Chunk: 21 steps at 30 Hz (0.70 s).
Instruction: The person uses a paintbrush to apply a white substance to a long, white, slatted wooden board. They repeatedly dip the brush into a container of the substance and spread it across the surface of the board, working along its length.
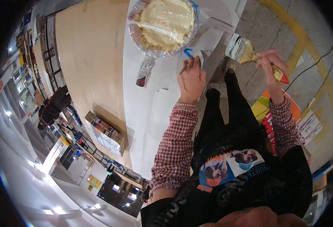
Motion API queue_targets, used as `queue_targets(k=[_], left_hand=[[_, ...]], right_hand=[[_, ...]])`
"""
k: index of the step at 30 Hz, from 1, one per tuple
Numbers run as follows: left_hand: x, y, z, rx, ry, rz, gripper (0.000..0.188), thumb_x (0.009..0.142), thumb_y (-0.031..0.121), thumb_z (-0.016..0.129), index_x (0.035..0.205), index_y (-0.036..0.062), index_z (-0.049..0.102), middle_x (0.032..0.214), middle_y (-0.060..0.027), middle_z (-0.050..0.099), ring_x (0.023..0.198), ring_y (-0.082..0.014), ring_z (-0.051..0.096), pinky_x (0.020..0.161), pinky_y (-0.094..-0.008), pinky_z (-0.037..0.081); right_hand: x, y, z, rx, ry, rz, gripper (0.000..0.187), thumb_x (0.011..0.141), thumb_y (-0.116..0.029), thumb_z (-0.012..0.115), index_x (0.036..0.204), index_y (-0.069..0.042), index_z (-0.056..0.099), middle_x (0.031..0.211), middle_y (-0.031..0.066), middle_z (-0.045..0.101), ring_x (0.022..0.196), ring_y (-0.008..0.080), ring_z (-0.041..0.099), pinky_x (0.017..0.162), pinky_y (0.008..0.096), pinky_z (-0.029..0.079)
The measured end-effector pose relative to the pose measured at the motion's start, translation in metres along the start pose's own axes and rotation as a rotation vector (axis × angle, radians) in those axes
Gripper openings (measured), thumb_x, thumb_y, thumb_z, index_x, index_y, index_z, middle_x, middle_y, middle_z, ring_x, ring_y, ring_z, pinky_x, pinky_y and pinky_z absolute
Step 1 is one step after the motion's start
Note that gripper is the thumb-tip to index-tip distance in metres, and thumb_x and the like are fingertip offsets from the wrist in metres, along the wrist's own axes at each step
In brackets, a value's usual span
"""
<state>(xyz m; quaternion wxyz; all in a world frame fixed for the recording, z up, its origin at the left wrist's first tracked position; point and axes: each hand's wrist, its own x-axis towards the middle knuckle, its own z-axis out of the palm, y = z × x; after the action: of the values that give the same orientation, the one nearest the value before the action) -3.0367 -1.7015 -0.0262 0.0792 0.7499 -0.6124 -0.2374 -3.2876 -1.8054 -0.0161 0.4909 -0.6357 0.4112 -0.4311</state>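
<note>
Left hand (191, 83): back upward, fingers close together and slightly bent, at the edge of the white covering; whether it grips anything cannot be told. Right hand (274, 63): fingers curled closed around the handle of a wide, flat brush (248, 54), red-tipped, its bristles coated whitish, held over the floor, to the right of and apart from the round bowl.

Remaining items, left to right:
- Smooth tan board (87, 56), upper left.
- Shallow brown cardboard box (106, 132), on the board, contents indistinct.
- Smooth white covering (141, 125), beside the board.
- Narrow item wrapped in clear plastic (145, 71), one end dark red, just below the bowl.
- Round bowl lined with clear plastic (133, 34), containing cream-coloured paste (166, 13); pale bar (159, 29) across it.
- Bright blue strip (188, 52), near the left fingertips.
- Orange-and-yellow sheet (293, 108), by the right forearm.
</note>
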Motion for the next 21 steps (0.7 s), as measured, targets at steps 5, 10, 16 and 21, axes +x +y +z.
queue_targets(k=[5, 10, 16, 21], left_hand=[[-0.001, 0.0, 0.002, 0.06, 0.061, 0.036, 0.039, 0.084, 0.013, 0.054, 0.12, -0.0038, 0.059, 0.124, -0.0235, 0.059, 0.105, -0.0378, 0.062, 0.084, -0.044, 0.053], [0.001, 0.001, 0.002, 0.071, 0.041, 0.034, 0.04, 0.083, 0.012, 0.058, 0.12, -0.003, 0.059, 0.121, -0.0231, 0.061, 0.103, -0.0372, 0.063, 0.083, -0.0428, 0.054], [-0.003, 0.003, 0.01, 0.157, 0.064, 0.019, 0.047, 0.083, 0.02, 0.064, 0.123, -0.0024, 0.057, 0.128, -0.0242, 0.056, 0.11, -0.0385, 0.059, 0.085, -0.0428, 0.054], [-0.019, 0.017, 0.036, 0.11, 0.154, -0.091, 0.074, 0.081, 0.038, 0.071, 0.138, -0.0011, 0.042, 0.145, -0.0249, 0.038, 0.131, -0.0455, 0.038, 0.101, -0.0521, 0.04]], right_hand=[[-0.011, -0.003, 0.012, -0.042, -0.034, 0.033, 0.012, 0.092, -0.005, 0.059, 0.089, 0.004, 0.067, 0.089, 0.0067, 0.063, 0.067, 0.0092, 0.057, 0.059, 0.024, 0.047], [-0.028, -0.012, 0.025, -0.052, -0.003, 0.042, 0.009, 0.089, -0.004, 0.062, 0.086, 0.004, 0.067, 0.088, 0.0066, 0.063, 0.067, 0.0076, 0.054, 0.057, 0.0236, 0.043], [-0.056, -0.021, 0.034, -0.092, -0.039, 0.127, 0.009, 0.088, -0.004, 0.063, 0.084, 0.004, 0.066, 0.087, 0.0077, 0.063, 0.066, 0.009, 0.055, 0.058, 0.0246, 0.043], [-0.083, -0.029, 0.011, -0.081, 0.083, 0.089, 0.014, 0.091, -0.006, 0.06, 0.085, 0.005, 0.066, 0.085, 0.0077, 0.061, 0.066, 0.0104, 0.058, 0.059, 0.0245, 0.047]])
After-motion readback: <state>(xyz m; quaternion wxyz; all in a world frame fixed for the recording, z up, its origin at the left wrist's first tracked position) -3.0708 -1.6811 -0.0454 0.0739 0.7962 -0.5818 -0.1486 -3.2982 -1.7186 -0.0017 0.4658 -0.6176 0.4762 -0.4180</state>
